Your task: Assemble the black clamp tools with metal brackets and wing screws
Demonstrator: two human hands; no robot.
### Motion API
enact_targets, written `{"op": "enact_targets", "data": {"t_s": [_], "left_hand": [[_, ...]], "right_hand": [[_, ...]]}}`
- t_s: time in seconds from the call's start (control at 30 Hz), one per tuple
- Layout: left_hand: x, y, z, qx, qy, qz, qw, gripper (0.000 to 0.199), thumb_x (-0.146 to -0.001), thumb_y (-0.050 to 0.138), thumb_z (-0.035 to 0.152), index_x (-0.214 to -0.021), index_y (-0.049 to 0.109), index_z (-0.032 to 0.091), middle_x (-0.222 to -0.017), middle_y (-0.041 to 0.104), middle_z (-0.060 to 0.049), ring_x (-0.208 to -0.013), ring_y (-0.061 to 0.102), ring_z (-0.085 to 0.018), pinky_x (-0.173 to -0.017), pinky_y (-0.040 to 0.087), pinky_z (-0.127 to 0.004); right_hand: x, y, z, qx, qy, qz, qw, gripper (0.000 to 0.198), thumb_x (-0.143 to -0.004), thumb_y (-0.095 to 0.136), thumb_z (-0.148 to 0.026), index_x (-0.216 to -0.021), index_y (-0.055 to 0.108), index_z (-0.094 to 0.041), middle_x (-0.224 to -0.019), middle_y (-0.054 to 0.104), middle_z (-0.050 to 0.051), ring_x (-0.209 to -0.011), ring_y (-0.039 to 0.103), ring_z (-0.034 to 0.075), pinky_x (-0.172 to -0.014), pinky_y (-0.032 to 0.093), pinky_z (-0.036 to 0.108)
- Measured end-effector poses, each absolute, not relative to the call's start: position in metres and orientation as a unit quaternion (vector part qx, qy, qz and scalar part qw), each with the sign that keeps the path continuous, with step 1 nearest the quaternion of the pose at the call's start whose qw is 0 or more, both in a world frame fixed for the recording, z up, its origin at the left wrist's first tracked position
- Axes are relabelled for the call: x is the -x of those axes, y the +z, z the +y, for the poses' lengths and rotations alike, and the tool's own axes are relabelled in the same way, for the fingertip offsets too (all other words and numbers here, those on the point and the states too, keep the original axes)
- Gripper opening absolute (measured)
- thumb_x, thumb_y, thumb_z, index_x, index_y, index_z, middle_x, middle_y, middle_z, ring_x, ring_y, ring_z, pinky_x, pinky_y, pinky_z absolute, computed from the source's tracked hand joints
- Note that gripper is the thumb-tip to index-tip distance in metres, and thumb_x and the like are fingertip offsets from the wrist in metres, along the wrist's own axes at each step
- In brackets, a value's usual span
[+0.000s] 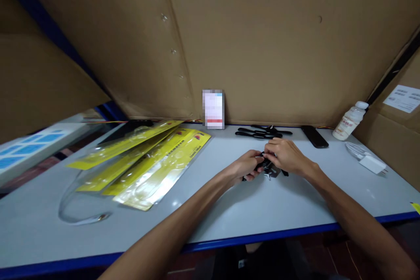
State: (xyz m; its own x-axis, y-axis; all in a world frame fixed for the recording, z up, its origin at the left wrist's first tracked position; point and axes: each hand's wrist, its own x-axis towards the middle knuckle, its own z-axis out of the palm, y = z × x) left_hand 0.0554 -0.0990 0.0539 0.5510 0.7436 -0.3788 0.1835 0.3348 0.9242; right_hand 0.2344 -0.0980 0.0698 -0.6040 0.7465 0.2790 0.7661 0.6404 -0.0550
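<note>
Near the middle of the table, my left hand (246, 166) is closed around one end of a black spokeshave (259, 167). Pinched fingers of my right hand (284, 154) touch its middle; whatever small part lies between the fingertips is hidden. A little silvery metal piece (267, 176) shows just below the hands, beside a dark flat part. Behind them, several more black spokeshaves (252, 134) lie near the back wall.
Yellow-backed clear blister packs (157, 162) overlap at the left, next to a grey-white cable (62, 205). A phone-like screen (213, 111) leans on the cardboard wall. A black phone (314, 136), white bottle (350, 121) and white charger (372, 164) stand or lie right.
</note>
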Motion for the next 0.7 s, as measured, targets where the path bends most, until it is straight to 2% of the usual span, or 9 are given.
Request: {"op": "enact_targets", "data": {"t_s": [0.27, 0.53, 0.7], "left_hand": [[-0.058, 0.057, -0.102, -0.544, 0.198, 0.44, 0.687, 0.009, -0.093, 0.041, 0.016, -0.086, 0.044, 0.02, -0.057, 0.04, 0.008, -0.039, 0.025, -0.003, -0.04, 0.012, -0.018], [-0.059, 0.053, -0.103, -0.537, 0.198, 0.446, 0.688, 0.008, -0.091, 0.051, 0.022, -0.087, 0.045, 0.019, -0.057, 0.042, 0.008, -0.04, 0.026, -0.003, -0.04, 0.012, -0.017], [-0.059, 0.053, -0.103, -0.541, 0.207, 0.428, 0.694, 0.006, -0.09, 0.049, 0.022, -0.085, 0.046, 0.02, -0.056, 0.041, 0.008, -0.04, 0.024, -0.003, -0.039, 0.011, -0.016]], "right_hand": [[-0.226, 0.065, -0.1, 0.456, -0.066, -0.884, 0.081, 0.021, -0.095, 0.046, -0.016, -0.084, 0.064, -0.015, -0.083, 0.064, 0.008, -0.066, 0.048, 0.015, -0.058, 0.019, 0.033], [-0.233, 0.073, -0.1, 0.45, -0.029, -0.891, 0.05, 0.021, -0.098, 0.046, -0.02, -0.088, 0.065, -0.019, -0.083, 0.063, 0.005, -0.063, 0.049, 0.014, -0.057, 0.021, 0.031], [-0.219, 0.064, -0.102, 0.519, -0.05, -0.849, 0.082, 0.023, -0.095, 0.048, -0.02, -0.081, 0.066, -0.017, -0.074, 0.067, 0.007, -0.06, 0.053, 0.017, -0.057, 0.021, 0.032]]}}
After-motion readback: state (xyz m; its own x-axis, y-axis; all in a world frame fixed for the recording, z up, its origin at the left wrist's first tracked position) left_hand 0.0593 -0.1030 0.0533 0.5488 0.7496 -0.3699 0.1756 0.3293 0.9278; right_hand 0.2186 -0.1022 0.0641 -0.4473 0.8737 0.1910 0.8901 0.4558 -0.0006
